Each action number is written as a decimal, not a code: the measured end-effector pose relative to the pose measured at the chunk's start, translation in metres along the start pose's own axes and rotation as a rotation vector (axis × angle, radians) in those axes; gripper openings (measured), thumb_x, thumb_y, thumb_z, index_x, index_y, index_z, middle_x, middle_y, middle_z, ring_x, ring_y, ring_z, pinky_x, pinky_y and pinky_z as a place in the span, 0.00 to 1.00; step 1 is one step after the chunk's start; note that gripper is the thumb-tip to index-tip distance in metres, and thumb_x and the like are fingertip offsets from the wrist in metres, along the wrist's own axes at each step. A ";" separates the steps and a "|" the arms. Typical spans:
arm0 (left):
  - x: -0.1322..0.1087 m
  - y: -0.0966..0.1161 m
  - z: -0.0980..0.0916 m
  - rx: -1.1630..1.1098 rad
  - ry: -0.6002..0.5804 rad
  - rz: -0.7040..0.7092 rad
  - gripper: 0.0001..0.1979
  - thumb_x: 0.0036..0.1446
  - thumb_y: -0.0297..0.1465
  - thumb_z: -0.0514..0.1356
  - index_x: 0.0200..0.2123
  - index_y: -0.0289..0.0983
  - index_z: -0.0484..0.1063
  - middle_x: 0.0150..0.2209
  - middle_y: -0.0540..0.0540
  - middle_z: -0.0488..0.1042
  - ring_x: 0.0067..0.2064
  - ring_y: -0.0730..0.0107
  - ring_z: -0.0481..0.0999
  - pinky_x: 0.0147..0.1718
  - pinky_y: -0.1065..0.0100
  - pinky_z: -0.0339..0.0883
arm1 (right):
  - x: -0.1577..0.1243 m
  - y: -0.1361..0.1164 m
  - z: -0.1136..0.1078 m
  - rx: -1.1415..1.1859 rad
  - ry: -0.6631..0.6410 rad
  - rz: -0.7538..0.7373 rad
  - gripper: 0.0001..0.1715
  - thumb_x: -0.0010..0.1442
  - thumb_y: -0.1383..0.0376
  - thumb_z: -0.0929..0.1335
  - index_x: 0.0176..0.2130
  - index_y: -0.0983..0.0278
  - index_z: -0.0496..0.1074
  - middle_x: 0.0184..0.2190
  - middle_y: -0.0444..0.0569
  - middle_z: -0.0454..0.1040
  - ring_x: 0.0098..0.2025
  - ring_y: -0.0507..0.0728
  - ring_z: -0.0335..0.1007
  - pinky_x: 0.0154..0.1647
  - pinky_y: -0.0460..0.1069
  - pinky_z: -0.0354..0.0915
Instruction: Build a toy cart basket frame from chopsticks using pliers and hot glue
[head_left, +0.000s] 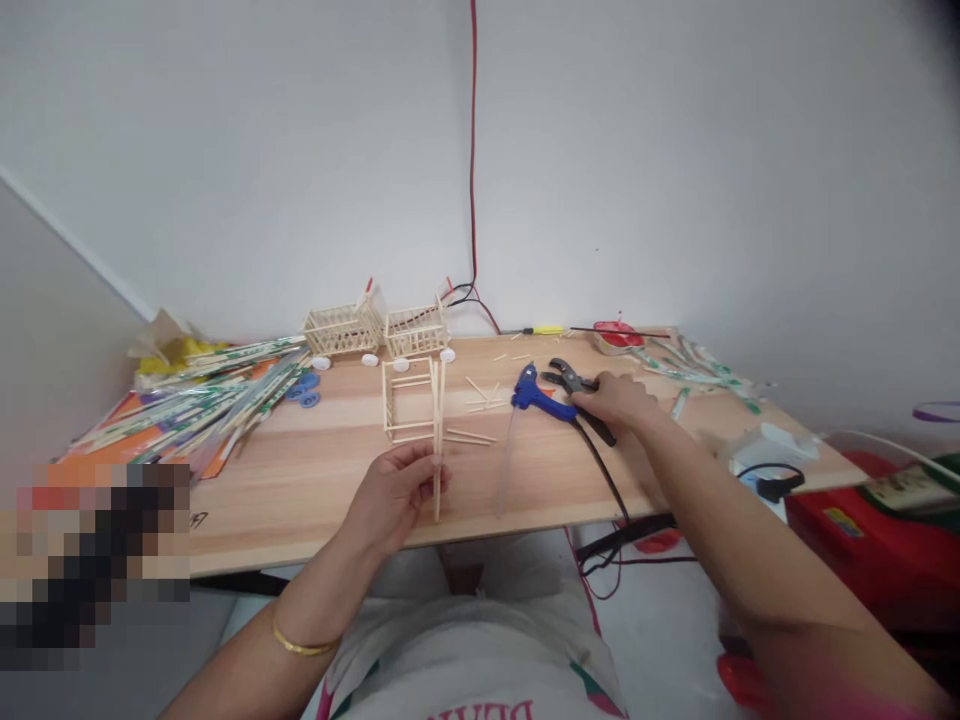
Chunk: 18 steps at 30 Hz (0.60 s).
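Note:
Near the table's front edge, my left hand (405, 487) pinches long thin wooden sticks (439, 410), which stand nearly upright in the view. Just behind them lies a small open stick frame (409, 400), partly overlapped by the held sticks. My right hand (616, 400) is closed on black-handled cutters (571, 378), whose jaws point to the left and look apart. Beside the cutters, a blue glue gun (540, 394) rests on the table with a clear glue stick in it. Short cut sticks (486, 400) are scattered between the frame and the glue gun.
Two finished stick carts (343, 330) with white wheels stand by the wall. Wrapped sticks (217, 400) and blue wheels (303, 388) lie left. At the right are a red-lined dish (618, 337), torn wrappers (701, 368) and a white box (776, 447). The glue gun's cord crosses the front edge.

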<state>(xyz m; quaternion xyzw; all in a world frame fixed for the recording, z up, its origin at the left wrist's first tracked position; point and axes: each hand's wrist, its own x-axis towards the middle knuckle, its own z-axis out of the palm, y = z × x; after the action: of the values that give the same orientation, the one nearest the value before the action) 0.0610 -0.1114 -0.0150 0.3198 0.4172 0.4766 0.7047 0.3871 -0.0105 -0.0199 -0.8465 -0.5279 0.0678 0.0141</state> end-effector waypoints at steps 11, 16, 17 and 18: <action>0.001 -0.006 -0.006 -0.006 -0.009 0.031 0.11 0.40 0.28 0.69 0.27 0.32 0.72 0.22 0.50 0.73 0.25 0.77 0.73 0.26 0.78 0.63 | -0.009 0.034 -0.001 0.086 -0.133 -0.161 0.52 0.46 0.39 0.65 0.58 0.70 0.58 0.49 0.67 0.69 0.48 0.69 0.68 0.42 0.56 0.62; -0.001 -0.007 -0.002 0.008 -0.010 0.022 0.12 0.40 0.30 0.69 0.27 0.32 0.70 0.21 0.50 0.73 0.24 0.76 0.73 0.26 0.76 0.64 | -0.011 0.028 -0.002 0.099 -0.111 -0.086 0.48 0.49 0.40 0.63 0.56 0.72 0.60 0.49 0.69 0.69 0.48 0.69 0.68 0.42 0.55 0.62; -0.002 -0.007 -0.001 0.013 -0.013 0.025 0.12 0.40 0.30 0.69 0.27 0.32 0.70 0.21 0.50 0.73 0.24 0.77 0.72 0.25 0.77 0.63 | -0.012 0.024 -0.003 0.119 -0.099 -0.069 0.47 0.50 0.40 0.62 0.55 0.73 0.60 0.49 0.69 0.69 0.48 0.69 0.68 0.42 0.55 0.62; -0.002 -0.007 0.000 0.019 -0.016 0.028 0.12 0.40 0.30 0.69 0.27 0.32 0.70 0.21 0.50 0.73 0.24 0.77 0.72 0.25 0.77 0.63 | -0.013 0.019 -0.003 0.133 -0.077 -0.051 0.47 0.51 0.40 0.62 0.55 0.73 0.60 0.49 0.70 0.69 0.49 0.69 0.68 0.42 0.55 0.62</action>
<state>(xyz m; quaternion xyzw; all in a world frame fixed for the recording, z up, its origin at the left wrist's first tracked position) 0.0633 -0.1159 -0.0205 0.3360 0.4116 0.4800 0.6980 0.3992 -0.0305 -0.0179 -0.8268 -0.5437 0.1350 0.0517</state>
